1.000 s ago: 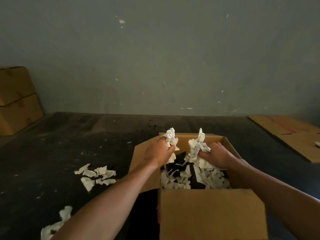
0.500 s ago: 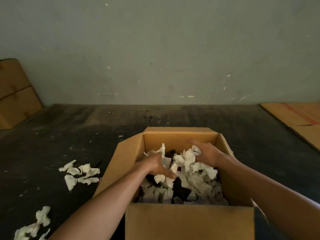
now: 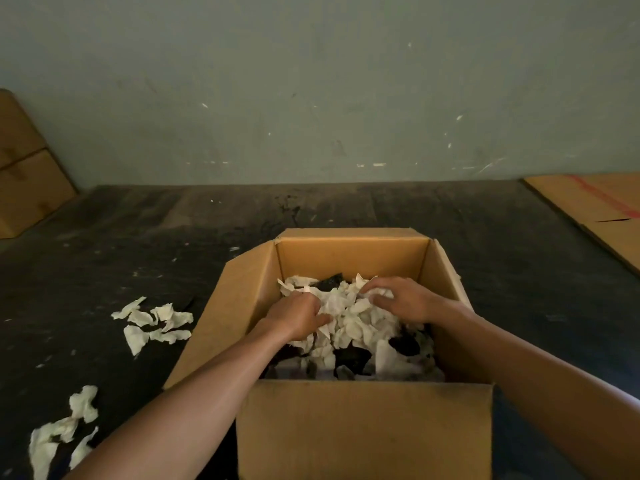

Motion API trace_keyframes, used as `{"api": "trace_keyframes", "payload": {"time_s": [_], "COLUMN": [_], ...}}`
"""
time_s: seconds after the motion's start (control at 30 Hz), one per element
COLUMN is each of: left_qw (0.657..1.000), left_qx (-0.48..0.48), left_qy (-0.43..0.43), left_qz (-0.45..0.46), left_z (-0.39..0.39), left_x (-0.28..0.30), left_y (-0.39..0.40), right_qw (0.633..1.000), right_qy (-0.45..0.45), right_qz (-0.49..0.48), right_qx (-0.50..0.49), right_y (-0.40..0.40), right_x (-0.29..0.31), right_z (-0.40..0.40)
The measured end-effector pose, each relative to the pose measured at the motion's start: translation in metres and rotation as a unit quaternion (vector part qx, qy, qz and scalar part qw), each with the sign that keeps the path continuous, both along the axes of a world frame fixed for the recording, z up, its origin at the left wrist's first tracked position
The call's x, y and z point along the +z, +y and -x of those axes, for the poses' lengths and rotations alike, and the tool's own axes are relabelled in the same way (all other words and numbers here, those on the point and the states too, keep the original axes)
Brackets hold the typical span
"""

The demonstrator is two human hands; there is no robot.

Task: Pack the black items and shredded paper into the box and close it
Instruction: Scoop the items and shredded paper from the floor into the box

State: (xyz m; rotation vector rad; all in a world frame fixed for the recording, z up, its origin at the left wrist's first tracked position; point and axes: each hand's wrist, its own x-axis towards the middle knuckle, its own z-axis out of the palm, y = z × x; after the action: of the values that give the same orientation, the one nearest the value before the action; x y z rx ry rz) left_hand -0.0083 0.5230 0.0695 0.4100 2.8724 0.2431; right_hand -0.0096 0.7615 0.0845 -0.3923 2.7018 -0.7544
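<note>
I am looking down into the open brown cardboard box (image 3: 363,431) that sits on the dark worktop (image 3: 104,258). Both my hands are inside it. My left hand (image 3: 298,318) and my right hand (image 3: 401,297) rest on top of the pile of white shredded paper (image 3: 349,317). The hands are a little apart, palms down, fingers spread and curled over the paper. They look like they are pressing or spreading it, but I cannot tell if either hand is really gripping a piece.

The black items (image 3: 349,356) are in the box too. I can see dark bits poking out between the paper, near the front and at the back. I cannot tell how many there are or what they are.

So I think the job is a good way along. The black things are in, and a lot of paper is on top of them.

Some work is left. A small bunch of white paper scraps (image 3: 152,322) lies on the worktop just left of the box. Another bunch of torn white paper (image 3: 62,431) lies nearer to me on the left. These likely need to go in as well.

The box flaps (image 3: 221,317) are open, so the box is not closed yet. That will be the last step.
</note>
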Motion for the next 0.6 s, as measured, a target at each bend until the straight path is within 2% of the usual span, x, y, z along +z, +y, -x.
{"api": "trace_keyframes", "payload": {"time_s": [0.1, 0.2, 0.3, 0.47, 0.6], "left_qw": [0.998, 0.990, 0.983, 0.991, 0.980], "left_qx": [-0.001, 0.020, 0.051, 0.062, 0.033], "left_qy": [-0.032, -0.135, -0.163, -0.111, -0.195], "left_qz": [0.045, 0.040, 0.067, 0.049, 0.005], "left_z": [-0.001, -0.006, -0.009, -0.006, 0.006], "left_x": [-0.003, -0.006, -0.005, 0.003, -0.005], "left_y": [0.002, 0.006, 0.008, 0.011, 0.018], "right_qw": [0.996, 0.993, 0.992, 0.996, 0.982], "right_qy": [-0.066, -0.113, -0.104, -0.041, -0.115], "right_qz": [0.005, -0.041, -0.034, -0.074, -0.135], "right_qx": [-0.054, 0.016, 0.057, -0.040, -0.065], "right_y": [-0.003, -0.006, -0.009, 0.001, 0.004], "right_x": [-0.004, -0.011, -0.009, -0.004, -0.031], "right_z": [0.000, -0.002, -0.002, 0.013, 0.034]}}
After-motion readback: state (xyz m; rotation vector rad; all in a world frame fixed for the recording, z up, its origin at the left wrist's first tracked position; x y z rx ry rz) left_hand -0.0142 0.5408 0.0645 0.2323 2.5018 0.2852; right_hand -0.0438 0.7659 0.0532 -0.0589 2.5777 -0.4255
